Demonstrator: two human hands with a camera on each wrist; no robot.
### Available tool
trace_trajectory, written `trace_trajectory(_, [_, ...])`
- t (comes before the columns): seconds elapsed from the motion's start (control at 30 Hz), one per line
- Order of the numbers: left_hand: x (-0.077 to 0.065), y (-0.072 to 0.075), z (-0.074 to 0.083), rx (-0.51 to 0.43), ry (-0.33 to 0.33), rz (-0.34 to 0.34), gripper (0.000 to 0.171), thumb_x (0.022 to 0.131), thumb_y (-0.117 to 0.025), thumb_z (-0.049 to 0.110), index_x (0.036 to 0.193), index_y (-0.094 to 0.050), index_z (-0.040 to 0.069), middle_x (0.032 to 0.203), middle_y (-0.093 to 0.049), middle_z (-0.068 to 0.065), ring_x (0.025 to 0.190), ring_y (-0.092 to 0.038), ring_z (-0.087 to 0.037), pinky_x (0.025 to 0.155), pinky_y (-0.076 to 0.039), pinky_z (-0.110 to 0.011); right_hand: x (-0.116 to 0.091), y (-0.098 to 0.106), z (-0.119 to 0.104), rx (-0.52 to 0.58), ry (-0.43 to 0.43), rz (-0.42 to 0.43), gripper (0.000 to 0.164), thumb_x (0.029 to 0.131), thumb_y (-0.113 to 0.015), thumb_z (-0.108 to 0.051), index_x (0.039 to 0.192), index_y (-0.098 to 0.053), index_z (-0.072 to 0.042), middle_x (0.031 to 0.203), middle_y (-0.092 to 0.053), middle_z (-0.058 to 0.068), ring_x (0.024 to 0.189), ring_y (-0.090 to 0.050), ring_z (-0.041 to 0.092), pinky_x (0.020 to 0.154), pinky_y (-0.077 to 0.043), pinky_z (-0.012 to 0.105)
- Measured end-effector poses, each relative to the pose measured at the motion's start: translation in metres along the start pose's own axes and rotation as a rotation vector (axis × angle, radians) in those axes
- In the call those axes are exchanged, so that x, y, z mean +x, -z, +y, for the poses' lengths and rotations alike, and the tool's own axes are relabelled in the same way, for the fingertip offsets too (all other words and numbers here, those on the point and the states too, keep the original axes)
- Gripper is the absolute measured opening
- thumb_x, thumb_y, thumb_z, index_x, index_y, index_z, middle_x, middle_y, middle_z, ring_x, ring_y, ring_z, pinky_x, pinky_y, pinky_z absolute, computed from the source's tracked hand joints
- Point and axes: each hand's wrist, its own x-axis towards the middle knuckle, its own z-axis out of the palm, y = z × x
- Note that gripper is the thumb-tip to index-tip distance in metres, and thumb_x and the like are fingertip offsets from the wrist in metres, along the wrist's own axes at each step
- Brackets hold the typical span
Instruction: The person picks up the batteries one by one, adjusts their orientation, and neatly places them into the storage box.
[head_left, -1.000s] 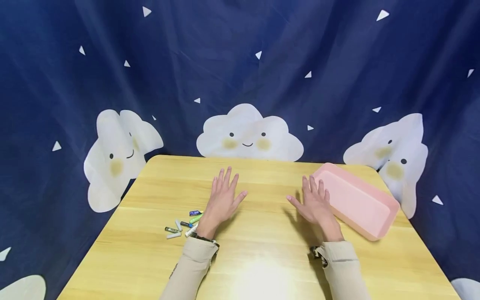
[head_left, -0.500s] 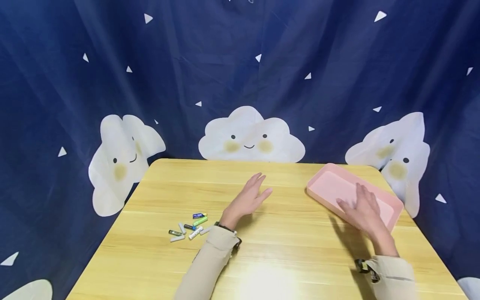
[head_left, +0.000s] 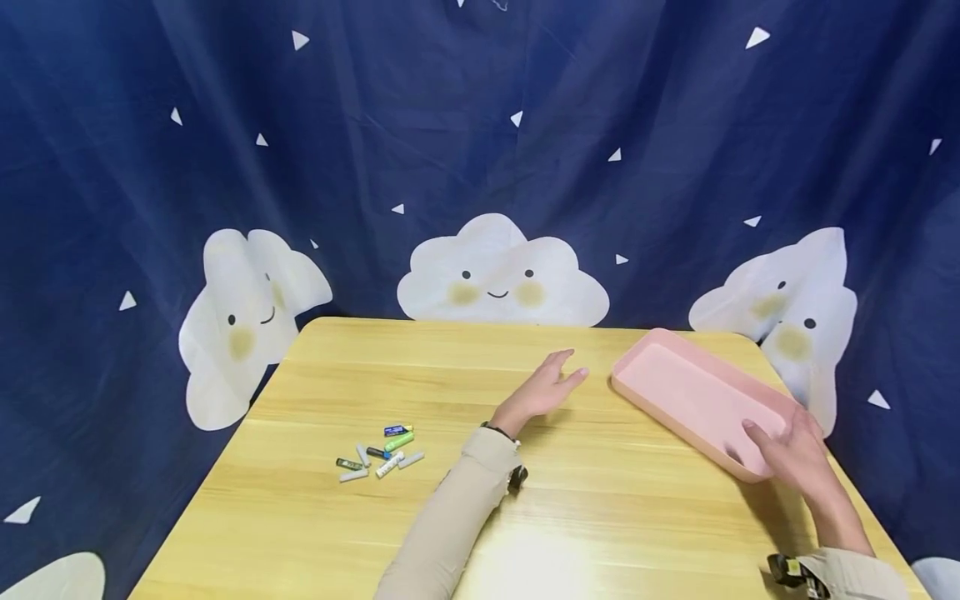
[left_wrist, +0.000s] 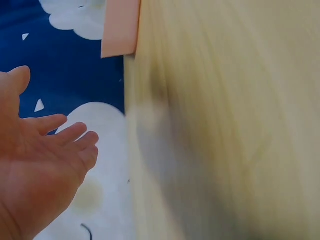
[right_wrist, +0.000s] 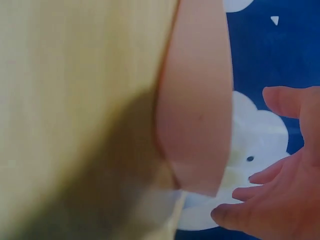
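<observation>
A shallow pink rectangular tray [head_left: 693, 387] lies at an angle on the right of the table. My right hand [head_left: 798, 454] is at its near right end, thumb over the inside and fingers by the outer rim. In the right wrist view, that hand [right_wrist: 285, 185] has thumb and fingers spread apart beside the tray wall [right_wrist: 197, 110]. My left hand [head_left: 542, 393] hovers over the table, left of the tray, holding nothing. The left wrist view shows its fingers [left_wrist: 72, 135] loosely bent, with a tray corner [left_wrist: 120, 30] beyond.
Several small battery-like cylinders [head_left: 390, 464], blue, green, white, grey and dark, lie scattered on the left of the wooden table [head_left: 315, 533]. A dark blue curtain [head_left: 450, 125] with smiling clouds hangs behind the table's far edge.
My right hand has moved right, across the tray to its near right end. The left hand has moved right, away from the small cylinders and toward the tray.
</observation>
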Motion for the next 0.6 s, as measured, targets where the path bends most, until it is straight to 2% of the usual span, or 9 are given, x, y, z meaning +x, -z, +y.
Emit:
trace_trajectory(0.2, [0.011, -0.018, 0.003, -0.037, 0.036, 0.009, 0.073, 0.107, -0.041, 0.058, 0.163, -0.03, 0.012, 0.169, -0.032, -0.011, 0.153, -0.039, -0.028, 0.125, -0.032, -0.043, -0.01, -0.003, 0.012, 0.107, -0.097, -0.051, 0.106, 0.106, -0.043, -0.048, 0.148, 0.029, 0.017, 0.153, 0.027, 0.047, 0.147, 0.02, 0.063, 0.121, 0.001, 0.072])
trace_trajectory(0.33, [0.018, -0.027, 0.006, -0.062, 0.049, 0.03, 0.073, 0.107, -0.042, 0.056, 0.163, -0.029, 0.01, 0.168, -0.034, -0.01, 0.152, -0.04, -0.028, 0.125, -0.032, -0.043, -0.014, -0.004, 0.014, 0.14, -0.153, -0.088, 0.109, 0.105, -0.041, -0.052, 0.145, 0.033, 0.017, 0.152, 0.029, 0.046, 0.147, 0.021, 0.061, 0.123, 0.004, 0.068])
trace_trajectory(0.37, [0.02, -0.029, 0.007, -0.077, 0.055, 0.035, 0.074, 0.107, -0.043, 0.056, 0.163, -0.029, 0.011, 0.168, -0.034, -0.009, 0.153, -0.039, -0.028, 0.125, -0.031, -0.043, -0.015, -0.004, 0.014, 0.142, -0.154, -0.092, 0.109, 0.106, -0.042, -0.052, 0.146, 0.031, 0.018, 0.154, 0.024, 0.048, 0.148, 0.016, 0.061, 0.123, 0.001, 0.068])
trace_trajectory(0.4, [0.022, -0.03, 0.008, -0.096, 0.063, 0.039, 0.075, 0.106, -0.045, 0.056, 0.164, -0.028, 0.011, 0.168, -0.034, -0.008, 0.153, -0.038, -0.028, 0.126, -0.031, -0.044, -0.015, -0.006, 0.015, 0.149, -0.151, -0.091, 0.107, 0.106, -0.043, -0.052, 0.15, 0.026, 0.018, 0.156, 0.015, 0.049, 0.152, 0.006, 0.059, 0.127, -0.008, 0.061])
trace_trajectory(0.43, [0.025, -0.032, 0.009, -0.114, 0.072, 0.041, 0.076, 0.106, -0.046, 0.056, 0.164, -0.027, 0.011, 0.168, -0.034, -0.007, 0.154, -0.037, -0.028, 0.126, -0.03, -0.044, -0.016, -0.007, 0.016, 0.149, -0.144, -0.082, 0.104, 0.106, -0.044, -0.051, 0.153, 0.017, 0.019, 0.157, 0.002, 0.05, 0.152, -0.008, 0.057, 0.127, -0.02, 0.052])
trace_trajectory(0.47, [0.027, -0.034, 0.009, -0.139, 0.082, 0.039, 0.076, 0.106, -0.047, 0.056, 0.165, -0.026, 0.012, 0.169, -0.033, -0.006, 0.155, -0.036, -0.028, 0.126, -0.03, -0.044, -0.017, -0.009, 0.016, 0.144, -0.139, -0.071, 0.1, 0.106, -0.047, -0.05, 0.154, 0.007, 0.019, 0.156, -0.012, 0.049, 0.148, -0.025, 0.052, 0.122, -0.031, 0.04])
trace_trajectory(0.5, [0.029, -0.036, 0.01, -0.162, 0.092, 0.033, 0.077, 0.105, -0.049, 0.055, 0.165, -0.025, 0.013, 0.169, -0.033, -0.006, 0.155, -0.035, -0.027, 0.126, -0.03, -0.044, -0.018, -0.01, 0.017, 0.134, -0.13, -0.066, 0.096, 0.105, -0.049, -0.05, 0.153, -0.002, 0.019, 0.153, -0.023, 0.047, 0.138, -0.041, 0.043, 0.111, -0.039, 0.03])
trace_trajectory(0.53, [0.03, -0.038, 0.011, -0.189, 0.102, 0.025, 0.077, 0.105, -0.051, 0.054, 0.165, -0.024, 0.014, 0.169, -0.032, -0.005, 0.156, -0.035, -0.027, 0.126, -0.03, -0.045, -0.019, -0.012, 0.019, 0.134, -0.124, -0.061, 0.091, 0.105, -0.051, -0.049, 0.151, -0.01, 0.018, 0.148, -0.033, 0.044, 0.124, -0.051, 0.029, 0.099, -0.041, 0.021])
trace_trajectory(0.6, [0.033, -0.043, 0.013, -0.23, 0.112, -0.005, 0.078, 0.104, -0.054, 0.052, 0.166, -0.022, 0.015, 0.17, -0.03, -0.003, 0.157, -0.032, -0.027, 0.127, -0.029, -0.045, -0.021, -0.014, 0.022, 0.128, -0.114, -0.044, 0.083, 0.104, -0.056, -0.047, 0.144, -0.021, 0.016, 0.14, -0.044, 0.038, 0.098, -0.05, 0.002, 0.076, -0.035, 0.012])
